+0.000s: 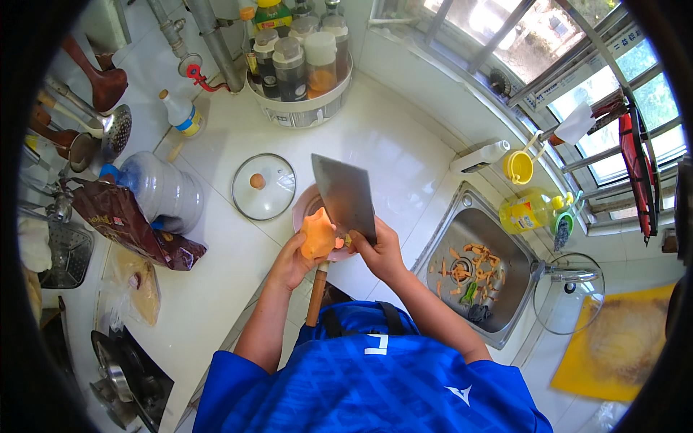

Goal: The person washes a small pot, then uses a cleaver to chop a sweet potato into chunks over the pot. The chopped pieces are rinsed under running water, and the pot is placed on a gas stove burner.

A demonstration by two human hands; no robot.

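My left hand holds a peeled orange root, perhaps a sweet potato, whose top end looks cut unevenly. In my right hand is a cleaver, its broad blade raised and tilted just right of the root. Both are over a pinkish pan with a wooden handle pointing towards my body. A few small orange pieces show low between the root and the blade. My hands and the blade hide much of the pan's inside.
A glass lid lies left of the pan. Peelings and a green peeler lie in the steel sink at right. Seasoning bottles fill a round rack behind. At left are a large plastic water bottle and a brown bag.
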